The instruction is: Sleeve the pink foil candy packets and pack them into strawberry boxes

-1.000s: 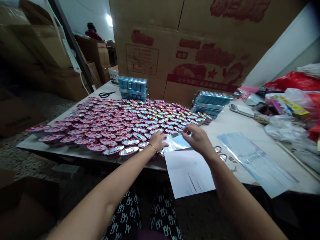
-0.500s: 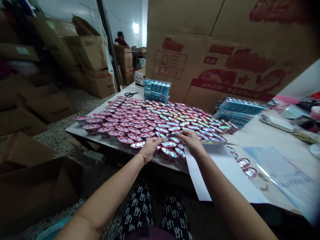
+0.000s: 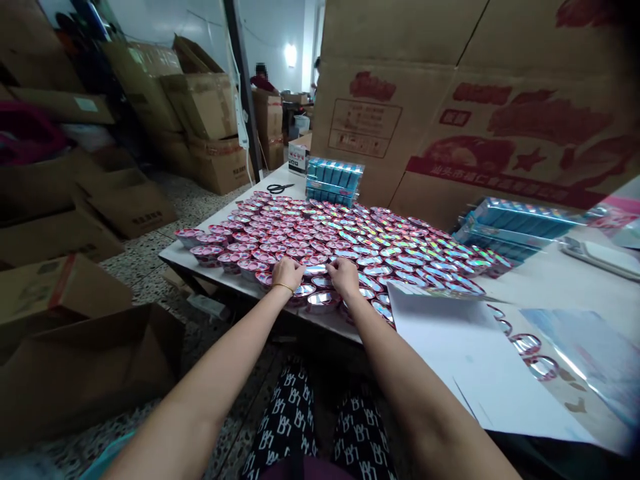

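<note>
A: What have the hands got?

B: On my feed, the left hand (image 3: 287, 275) pinches one end of a shiny strip (image 3: 315, 270) and the right hand (image 3: 344, 277) pinches the other. The strip spans the gap between them, over the near rows of oval cups (image 3: 260, 255).

A: How would you handle it?

B: I'd hold both ends level, pull just enough to take out any slack, and steer my knuckles clear of the neighbouring lids (image 3: 323, 298). It's small and full of glare from here, so I can't tell whether the strip touches a lid.

A: And the table (image 3: 550, 287)?

B: Cups crowd its pale top. I see white paper (image 3: 450, 353) reaching over the front edge to the right, a bluish sheet (image 3: 575, 340) beside it, scissors (image 3: 280, 189) at the far left, and blue packs (image 3: 334, 179) before a big cardboard panel (image 3: 370, 53).

A: The room?

B: Brown boxes (image 3: 200, 103) fill the left, above a speckled floor (image 3: 187, 203); a person (image 3: 263, 81) is at the back, near a bright light (image 3: 291, 55).
</note>
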### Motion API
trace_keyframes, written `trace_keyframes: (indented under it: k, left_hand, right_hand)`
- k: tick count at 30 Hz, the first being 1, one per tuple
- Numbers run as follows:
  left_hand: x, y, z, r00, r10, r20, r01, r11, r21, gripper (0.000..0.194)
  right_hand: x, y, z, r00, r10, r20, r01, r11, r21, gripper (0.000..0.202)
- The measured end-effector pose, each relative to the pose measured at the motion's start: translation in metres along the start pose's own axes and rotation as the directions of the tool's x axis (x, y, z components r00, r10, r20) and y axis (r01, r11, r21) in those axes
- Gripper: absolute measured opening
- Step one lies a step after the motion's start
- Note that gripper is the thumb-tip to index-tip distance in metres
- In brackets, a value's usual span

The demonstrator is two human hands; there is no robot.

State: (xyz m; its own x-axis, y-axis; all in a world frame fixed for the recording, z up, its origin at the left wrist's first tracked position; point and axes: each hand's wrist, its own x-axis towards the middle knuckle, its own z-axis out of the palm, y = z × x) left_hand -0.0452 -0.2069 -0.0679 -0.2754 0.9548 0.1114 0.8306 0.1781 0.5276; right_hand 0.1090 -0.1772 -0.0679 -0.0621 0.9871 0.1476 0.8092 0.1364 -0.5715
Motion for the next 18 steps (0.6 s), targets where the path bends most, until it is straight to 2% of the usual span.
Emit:
trace_keyframes:
  k: [5, 9, 12, 13, 15, 18]
  left_hand:
    - [0.003, 0.003, 0.008, 0.999, 0.034, -0.037, -0.026, 0.979, 0.201, 0.028]
    - [0.005, 0.005, 0.008, 1.0, 0.021, 0.008, -0.023, 0.972, 0.233, 0.025]
    - [0.003, 0.008, 0.003, 1.0, -0.016, -0.022, 0.02, 0.976, 0.218, 0.025]
    - [0.001, 0.008, 0.001, 0.999, 0.005, -0.044, 0.005, 0.977, 0.213, 0.024]
    - [-0.006, 0.008, -0.002, 0.991, 0.116, -0.066, -0.099, 0.971, 0.218, 0.024]
    - [-0.021, 0.005, -0.004, 0.955, 0.297, -0.002, -0.286, 0.92, 0.267, 0.024]
  right_hand:
    - [0.006, 0.003, 0.004, 0.998, -0.055, 0.032, 0.058, 0.99, -0.13, 0.021]
    - [0.009, 0.001, 0.006, 0.993, 0.027, 0.117, -0.007, 0.986, -0.165, 0.021]
    - [0.009, 0.001, 0.003, 0.993, 0.064, 0.095, -0.043, 0.977, -0.208, 0.022]
    - [0.008, 0.001, 0.0, 0.997, 0.034, 0.066, -0.018, 0.972, -0.233, 0.023]
    - [0.004, 0.004, -0.005, 0.992, -0.108, 0.062, 0.121, 0.946, -0.302, 0.024]
    - [-0.004, 0.006, -0.011, 0.921, -0.327, 0.214, 0.388, 0.824, -0.413, 0.029]
